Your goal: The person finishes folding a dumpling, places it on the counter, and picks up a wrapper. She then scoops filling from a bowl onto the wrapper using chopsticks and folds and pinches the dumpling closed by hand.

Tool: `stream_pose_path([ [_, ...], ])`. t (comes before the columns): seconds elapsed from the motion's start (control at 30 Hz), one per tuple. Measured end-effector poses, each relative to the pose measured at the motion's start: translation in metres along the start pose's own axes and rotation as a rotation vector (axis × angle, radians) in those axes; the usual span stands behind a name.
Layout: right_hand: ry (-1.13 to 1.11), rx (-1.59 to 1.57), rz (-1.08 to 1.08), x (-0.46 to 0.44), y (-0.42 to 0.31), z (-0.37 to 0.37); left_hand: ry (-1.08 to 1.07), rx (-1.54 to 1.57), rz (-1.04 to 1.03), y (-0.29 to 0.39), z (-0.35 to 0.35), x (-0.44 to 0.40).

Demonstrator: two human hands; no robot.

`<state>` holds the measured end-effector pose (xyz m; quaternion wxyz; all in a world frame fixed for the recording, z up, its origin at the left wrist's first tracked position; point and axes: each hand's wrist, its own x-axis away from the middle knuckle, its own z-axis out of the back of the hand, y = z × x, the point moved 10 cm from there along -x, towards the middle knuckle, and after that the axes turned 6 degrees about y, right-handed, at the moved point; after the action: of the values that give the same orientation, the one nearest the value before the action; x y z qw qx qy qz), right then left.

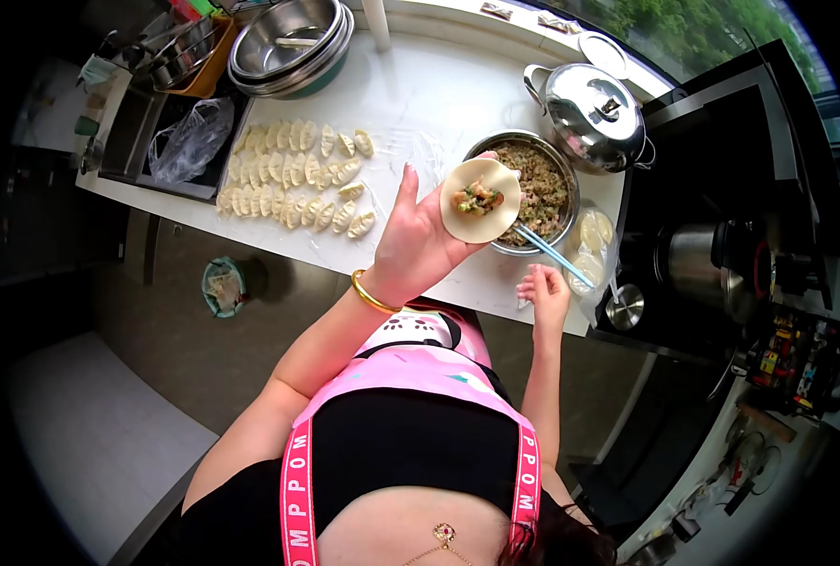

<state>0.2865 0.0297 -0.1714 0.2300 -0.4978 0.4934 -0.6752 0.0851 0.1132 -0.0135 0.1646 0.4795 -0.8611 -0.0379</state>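
Observation:
A round dough wrapper (pixel 457 224) with a small heap of filling (pixel 478 197) at its centre lies on the fingers of my left hand (pixel 418 236), its thumb raised beside it. Behind the wrapper is a steel bowl of minced filling (pixel 536 187), with blue chopsticks (pixel 557 258) resting over its near rim. My right hand (pixel 545 287) is near the counter's front edge, left of the chopstick ends, with its fingers curled; what is between them, if anything, is too small to make out. A plastic bag of wrappers (pixel 591 238) lies right of the bowl.
Several folded dumplings (pixel 294 170) stand in rows on the white counter (pixel 420 94). Stacked steel bowls (pixel 288 47) are at the back left, near a sink with a plastic bag (pixel 192 141). A lidded pot (pixel 595 113) and the black stove (pixel 684 179) are on the right.

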Motion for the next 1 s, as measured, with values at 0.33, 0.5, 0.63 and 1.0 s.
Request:
stream_pose_path([
  [0.33,-0.085,0.549,1.476,0.142,-0.202,-0.121,-0.069,0.003,-0.004,0.001,-0.008,0.011],
  [0.5,-0.082,0.617,1.501,0.141,-0.204,-0.137,-0.059,-0.077,-0.085,0.009,-0.012,0.02],
  [0.63,-0.08,0.698,1.684,0.154,-0.202,-0.146,-0.066,-0.064,-0.106,0.013,-0.012,0.023],
  [1.0,0.148,0.478,1.348,0.136,-0.205,-0.139,-0.019,-0.051,-0.242,0.016,0.0,0.02],
])
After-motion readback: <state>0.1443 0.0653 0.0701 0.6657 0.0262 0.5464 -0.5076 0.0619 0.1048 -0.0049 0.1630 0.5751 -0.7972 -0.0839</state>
